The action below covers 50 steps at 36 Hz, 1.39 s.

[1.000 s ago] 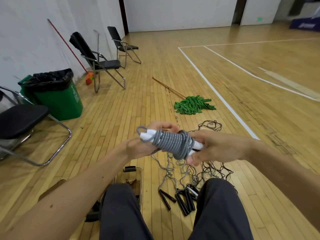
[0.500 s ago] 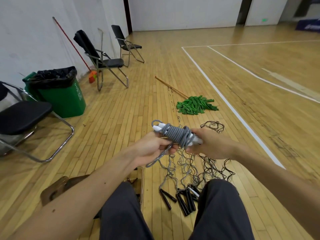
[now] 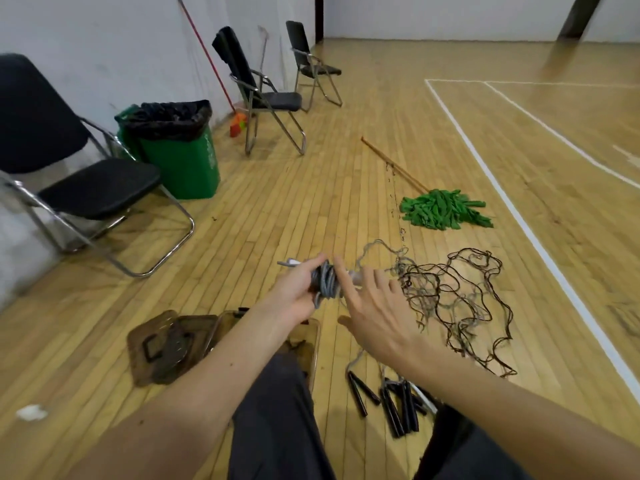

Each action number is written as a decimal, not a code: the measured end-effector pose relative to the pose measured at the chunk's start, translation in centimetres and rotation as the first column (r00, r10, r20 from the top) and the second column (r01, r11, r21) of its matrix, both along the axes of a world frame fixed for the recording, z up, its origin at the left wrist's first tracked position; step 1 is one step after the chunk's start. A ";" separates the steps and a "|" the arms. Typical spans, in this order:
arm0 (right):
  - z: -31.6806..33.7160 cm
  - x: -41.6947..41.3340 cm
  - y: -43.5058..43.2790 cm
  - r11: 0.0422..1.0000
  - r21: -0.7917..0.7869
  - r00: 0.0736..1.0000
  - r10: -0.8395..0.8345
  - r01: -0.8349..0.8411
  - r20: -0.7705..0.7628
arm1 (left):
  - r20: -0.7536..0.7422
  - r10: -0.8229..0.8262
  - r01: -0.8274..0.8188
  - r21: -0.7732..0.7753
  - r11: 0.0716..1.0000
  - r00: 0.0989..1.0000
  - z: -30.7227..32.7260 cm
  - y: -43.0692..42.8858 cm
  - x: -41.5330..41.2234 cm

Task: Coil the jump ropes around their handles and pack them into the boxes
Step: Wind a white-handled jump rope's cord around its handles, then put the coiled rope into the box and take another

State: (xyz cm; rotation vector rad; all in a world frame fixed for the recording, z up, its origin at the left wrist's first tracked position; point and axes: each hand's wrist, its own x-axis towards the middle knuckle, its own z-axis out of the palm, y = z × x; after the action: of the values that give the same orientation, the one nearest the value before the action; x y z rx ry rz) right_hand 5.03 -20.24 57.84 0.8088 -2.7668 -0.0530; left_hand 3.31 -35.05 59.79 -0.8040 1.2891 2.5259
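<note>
At mid-frame your left hand point(image 3: 298, 289) grips the grey jump rope coiled round its white handles point(image 3: 325, 282). Your right hand point(image 3: 374, 313) hovers beside it, fingers spread, holding nothing. Coiling looks done, so next lower the bundle into the brown translucent plastic box point(image 3: 317, 341) just below. Dark loose ropes point(image 3: 457, 296) lie tangled to the right on the wooden gym floor point(image 3: 311, 202), and a green bin point(image 3: 183, 161) stands upper left.

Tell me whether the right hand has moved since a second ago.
Yes: the right hand released the coiled rope, drawing back toward the black handles.
</note>
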 end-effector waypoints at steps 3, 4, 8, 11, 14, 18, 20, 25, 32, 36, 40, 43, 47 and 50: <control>-0.6 -1.2 -3.2 0.999 0.005 0.988 0.047 -0.048 0.149 | 0.019 0.089 -0.089 -0.024 0.996 0.996 -2.6 -3.8 -1.1; -0.7 -1.8 -4.4 0.999 -0.002 0.979 0.040 -0.040 0.202 | 0.011 0.108 -0.108 -0.023 0.994 0.994 -3.5 -4.9 -1.5; -2.5 -5.1 -9.2 0.997 -0.056 0.954 0.064 -0.050 0.293 | 0.019 0.139 -0.137 -0.078 0.988 0.990 -6.1 -7.9 -3.0; -5.3 -7.7 -12.1 0.996 -0.074 0.915 0.075 -0.050 0.397 | 0.030 0.161 -0.155 -0.142 0.978 0.987 -9.0 -10.3 -4.3; -9.4 -10.3 -14.0 0.991 -0.136 0.840 0.061 0.015 0.540 | 0.112 0.130 -0.108 -0.184 0.977 0.985 -13.9 -12.5 -5.6; -17.6 -12.5 -15.3 0.983 -0.148 0.703 0.030 0.107 0.710 | 0.231 0.021 0.023 -0.185 0.982 0.973 -22.6 -14.1 -6.3; -22.4 -13.0 -15.6 0.977 -0.136 0.620 0.005 0.165 0.785 | 0.285 -0.020 0.067 -0.156 0.986 0.958 -26.5 -14.5 -6.5; -32.4 -15.7 -16.6 0.960 -0.097 0.467 -0.039 0.264 0.883 | 0.379 -0.063 0.097 -0.071 0.993 0.923 -35.6 -16.2 -8.8; -43.7 -20.5 -20.1 0.930 0.028 0.443 -0.201 0.367 0.873 | 0.537 -0.042 0.372 -0.525 0.766 0.843 -47.9 -16.9 -14.9; -48.8 -21.3 -21.2 0.898 0.093 0.427 -0.294 0.431 0.855 | 0.553 0.002 0.431 -0.653 0.623 0.833 -52.6 -15.8 -17.5; -53.1 -20.6 -21.2 0.893 0.083 0.408 -0.283 0.443 0.868 | 0.598 0.004 0.488 -0.658 0.573 0.801 -56.3 -15.1 -17.7; -55.0 -20.7 -21.1 0.907 0.077 0.403 -0.258 0.415 0.878 | 0.608 0.035 0.498 -0.682 0.536 0.794 -57.7 -14.7 -17.4; -56.4 -21.3 -20.9 0.880 0.047 0.338 -0.230 0.473 0.913 | 0.658 0.036 0.557 -0.664 0.499 0.752 -58.6 -14.5 -17.6; -56.3 -21.5 -20.5 0.837 0.024 0.243 -0.185 0.547 0.952 | 0.699 0.005 0.609 -0.627 0.486 0.715 -57.8 -14.7 -18.0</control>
State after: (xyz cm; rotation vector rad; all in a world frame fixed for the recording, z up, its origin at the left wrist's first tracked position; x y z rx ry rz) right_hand -16.48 -40.75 1.58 -0.0908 -3.7965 1.1462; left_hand -14.68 -49.73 1.99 -1.2452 2.0886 1.0023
